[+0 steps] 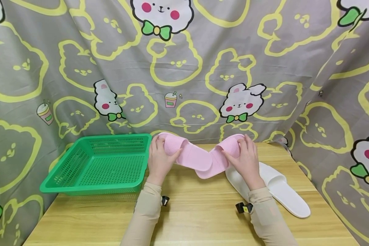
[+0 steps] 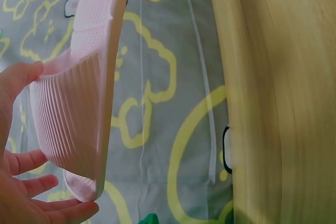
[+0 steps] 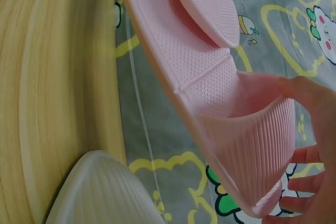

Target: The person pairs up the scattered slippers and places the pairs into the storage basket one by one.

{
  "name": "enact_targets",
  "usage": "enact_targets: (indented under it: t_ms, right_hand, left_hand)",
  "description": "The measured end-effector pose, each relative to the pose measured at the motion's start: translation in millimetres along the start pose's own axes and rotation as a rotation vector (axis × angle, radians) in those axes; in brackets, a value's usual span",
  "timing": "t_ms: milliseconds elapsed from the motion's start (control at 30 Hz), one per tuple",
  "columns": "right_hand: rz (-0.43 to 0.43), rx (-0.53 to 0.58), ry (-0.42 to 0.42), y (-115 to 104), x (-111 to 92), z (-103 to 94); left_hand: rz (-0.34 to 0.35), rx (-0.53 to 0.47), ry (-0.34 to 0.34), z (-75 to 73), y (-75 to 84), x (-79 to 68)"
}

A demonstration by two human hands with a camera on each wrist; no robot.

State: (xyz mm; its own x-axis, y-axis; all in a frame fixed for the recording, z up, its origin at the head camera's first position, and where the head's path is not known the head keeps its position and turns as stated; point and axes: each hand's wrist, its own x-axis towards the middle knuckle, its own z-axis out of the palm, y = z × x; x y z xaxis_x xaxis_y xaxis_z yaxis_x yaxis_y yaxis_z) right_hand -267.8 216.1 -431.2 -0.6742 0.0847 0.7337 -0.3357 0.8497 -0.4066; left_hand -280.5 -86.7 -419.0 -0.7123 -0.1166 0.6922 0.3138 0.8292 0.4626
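Note:
Both hands hold pink slippers up over the table. My left hand [image 1: 160, 159] grips the toe end of one pink slipper [image 1: 195, 158], its thumb at the edge of the ribbed strap [image 2: 68, 116]. With thumb and fingers on the strap, my right hand [image 1: 245, 162] grips the other pink slipper [image 3: 205, 66] by its toe. The heels point inward and overlap, the left slipper's heel in front of the right one's in the head view. Under and beside my right forearm lie white slippers [image 1: 290, 200], partly hidden by that arm.
A green plastic basket [image 1: 93, 189] with mesh sides stands at the left of the wooden table [image 1: 200, 212]. Behind the table and along its sides hangs a grey patterned curtain [image 1: 184, 75]. A small black wrist mount [image 1: 244, 207] sits by the right forearm.

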Motion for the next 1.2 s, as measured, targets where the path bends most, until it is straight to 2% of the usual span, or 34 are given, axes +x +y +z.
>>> enact_targets:
  t_ms: [233, 400, 600, 800, 1033, 1200]
  right_hand:
    - [0.066, 0.007, -0.035, -1.5, 0.0, -2.0]
    - [0.081, 0.022, -0.023, -2.8, -0.6, -2.0]
    - [0.084, 0.02, 0.019, -5.0, -1.1, -0.5]
    - [0.098, 0.031, 0.052, -8.9, -2.6, 0.8]
    - [0.146, 0.056, 0.027, -12.3, -4.6, 4.3]
    - [0.149, 0.069, 0.028, -14.8, -5.4, 6.5]
  left_hand:
    - [-0.031, 0.009, -0.029, 0.2, 0.9, -0.5]
    - [-0.075, -0.003, -0.073, 0.7, 3.2, -0.4]
    - [-0.089, -0.018, -0.065, 3.1, 5.9, -2.4]
    - [-0.121, 0.0, -0.095, 4.0, 10.3, -5.0]
    - [-0.145, 0.0, -0.114, 4.5, 16.9, -6.3]
    - [-0.146, 0.01, -0.098, 6.0, 19.9, -7.2]
